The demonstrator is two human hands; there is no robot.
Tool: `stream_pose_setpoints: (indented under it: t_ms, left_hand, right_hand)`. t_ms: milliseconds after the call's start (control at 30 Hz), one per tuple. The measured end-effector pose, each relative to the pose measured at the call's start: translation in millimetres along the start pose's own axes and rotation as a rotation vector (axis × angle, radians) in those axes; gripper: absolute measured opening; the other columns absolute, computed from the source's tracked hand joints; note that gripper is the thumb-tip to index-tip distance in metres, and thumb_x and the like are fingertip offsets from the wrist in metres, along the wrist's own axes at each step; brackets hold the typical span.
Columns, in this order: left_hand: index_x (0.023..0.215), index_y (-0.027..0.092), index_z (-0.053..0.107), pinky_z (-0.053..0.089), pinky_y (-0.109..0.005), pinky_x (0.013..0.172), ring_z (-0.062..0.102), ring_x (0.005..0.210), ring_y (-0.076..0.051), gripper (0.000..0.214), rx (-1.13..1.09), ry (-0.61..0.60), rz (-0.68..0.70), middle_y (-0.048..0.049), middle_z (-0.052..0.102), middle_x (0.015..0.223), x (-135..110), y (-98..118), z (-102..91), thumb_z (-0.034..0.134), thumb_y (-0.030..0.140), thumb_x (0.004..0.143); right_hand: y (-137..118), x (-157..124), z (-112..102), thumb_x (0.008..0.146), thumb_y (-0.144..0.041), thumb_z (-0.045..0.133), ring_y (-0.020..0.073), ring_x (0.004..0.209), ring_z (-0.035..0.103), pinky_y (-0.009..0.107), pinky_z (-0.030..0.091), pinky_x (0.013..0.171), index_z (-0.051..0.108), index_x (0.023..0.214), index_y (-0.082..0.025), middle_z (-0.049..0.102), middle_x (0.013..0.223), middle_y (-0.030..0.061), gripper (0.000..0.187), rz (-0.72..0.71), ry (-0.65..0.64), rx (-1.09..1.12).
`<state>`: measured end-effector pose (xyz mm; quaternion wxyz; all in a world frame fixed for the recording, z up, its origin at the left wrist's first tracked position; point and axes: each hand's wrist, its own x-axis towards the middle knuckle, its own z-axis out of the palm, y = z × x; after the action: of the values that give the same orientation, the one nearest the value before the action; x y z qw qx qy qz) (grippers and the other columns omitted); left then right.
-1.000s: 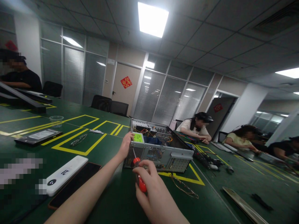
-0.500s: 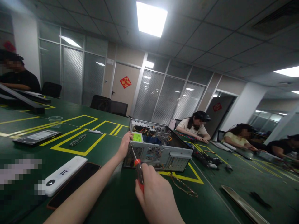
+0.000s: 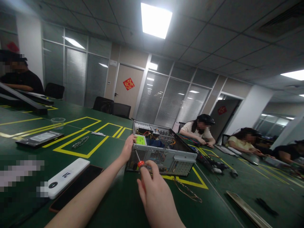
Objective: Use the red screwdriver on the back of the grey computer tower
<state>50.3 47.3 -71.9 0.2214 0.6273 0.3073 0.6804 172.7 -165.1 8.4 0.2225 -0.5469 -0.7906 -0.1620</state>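
Observation:
An opened computer case [image 3: 166, 161] lies on the green table, its rear panel towards me and wiring visible inside. My left hand [image 3: 128, 146] grips its near left corner, beside a power supply [image 3: 141, 140] with a bright green label; part of those fingers is hidden behind the edge. In my right hand [image 3: 155, 191] is a screwdriver [image 3: 141, 164] with a red and dark handle. Its shaft points up and away at the rear panel below the power supply. Whether the tip touches a screw is too small to tell.
Left of my arm are a white device [image 3: 67, 179], a dark phone [image 3: 77, 186], a hard drive [image 3: 40, 139] and a clear cup [image 3: 58, 123]. Glasses [image 3: 187, 191] lie near the case. Cables and dark parts [image 3: 213, 164] are to the right. Several people work around the tables.
My right hand has shifted its fingers on the screwdriver handle, with the index finger now more raised. The whole view has moved slightly. My left hand stays at the case corner.

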Motion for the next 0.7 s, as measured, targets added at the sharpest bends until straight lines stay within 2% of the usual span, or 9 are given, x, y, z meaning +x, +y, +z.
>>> stream_pose_setpoints:
  t_ms: [33,100,200,267,333,433,500,600,700]
  left_hand:
    - [0.076,0.021,0.054,0.03,-0.041,0.113,0.049,0.122,-0.023,0.036,-0.002,0.002,-0.003,-0.0096,0.063,0.108,0,0,0.0,0.03,0.043,0.091]
    - [0.077,0.021,0.055,0.03,-0.041,0.112,0.049,0.122,-0.022,0.036,-0.002,0.003,-0.015,-0.0093,0.063,0.109,0,0,0.0,0.03,0.044,0.091]
    - [0.077,0.021,0.055,0.03,-0.04,0.112,0.048,0.122,-0.022,0.038,0.007,-0.003,-0.024,-0.0085,0.063,0.109,0,-1,0.3,0.029,0.044,0.091]
    - [0.076,0.021,0.054,0.03,-0.04,0.112,0.048,0.122,-0.022,0.038,0.008,-0.003,-0.021,-0.0084,0.063,0.108,0,-1,0.4,0.029,0.043,0.092]
    - [0.075,0.021,0.054,0.031,-0.04,0.112,0.048,0.122,-0.022,0.037,0.009,-0.002,-0.013,-0.0087,0.063,0.108,0,-1,0.1,0.029,0.043,0.092]
    - [0.076,0.021,0.055,0.031,-0.041,0.113,0.048,0.123,-0.023,0.037,0.006,-0.002,0.001,-0.0094,0.063,0.109,0,-1,-0.4,0.03,0.042,0.092]
    - [0.076,0.021,0.056,0.03,-0.04,0.113,0.048,0.123,-0.022,0.036,-0.002,-0.002,-0.003,-0.0093,0.064,0.109,0,-1,-0.4,0.031,0.041,0.092]
    - [0.076,0.021,0.056,0.03,-0.04,0.113,0.047,0.125,-0.022,0.035,-0.009,0.006,-0.023,-0.009,0.064,0.11,-1,-2,0.1,0.031,0.039,0.092]
    - [0.077,0.02,0.056,0.03,-0.041,0.113,0.046,0.127,-0.023,0.035,-0.009,0.011,-0.04,-0.0092,0.064,0.111,-1,-2,0.8,0.031,0.039,0.092]
  right_hand:
    - [1,0,4,0.082,-0.011,0.056,0.0188,0.082,0.067,0.027,0.053,0.066,0.058,0.102,-0.019,0.06,0.122,0.0131,0.022,-0.058,0.033,0.009]
    - [4,0,8,0.086,-0.015,0.053,0.0178,0.082,0.066,0.028,0.053,0.07,0.06,0.094,-0.02,0.064,0.115,0.0103,0.011,-0.135,0.1,0.054]
    - [9,1,7,0.087,-0.021,0.055,0.0173,0.08,0.065,0.028,0.053,0.071,0.06,0.093,-0.019,0.065,0.105,0.0085,0.008,-0.131,0.125,0.142]
    - [9,1,1,0.085,-0.018,0.056,0.0181,0.08,0.064,0.029,0.054,0.069,0.059,0.095,-0.019,0.063,0.108,0.0089,0.01,-0.078,0.055,0.175]
    - [6,0,-5,0.079,-0.009,0.055,0.0197,0.087,0.064,0.032,0.055,0.074,0.058,0.1,-0.02,0.059,0.115,0.0093,0.024,-0.042,-0.056,0.202]
    - [1,-2,-13,0.068,0.0,0.054,0.0225,0.103,0.061,0.035,0.054,0.086,0.056,0.109,-0.022,0.053,0.126,0.0089,0.047,-0.066,-0.203,0.258]
    - [-1,-3,-14,0.068,0.0,0.054,0.0233,0.107,0.06,0.036,0.053,0.089,0.055,0.113,-0.022,0.052,0.128,0.0093,0.049,-0.091,-0.235,0.259]
    - [1,-2,-12,0.08,-0.006,0.052,0.0214,0.097,0.064,0.033,0.054,0.081,0.054,0.117,-0.019,0.057,0.121,0.0114,0.039,-0.05,-0.156,0.175]
    - [8,3,-9,0.09,-0.019,0.046,0.0192,0.077,0.066,0.028,0.052,0.063,0.057,0.111,-0.017,0.064,0.102,0.0109,0.024,0.09,-0.022,0.036]
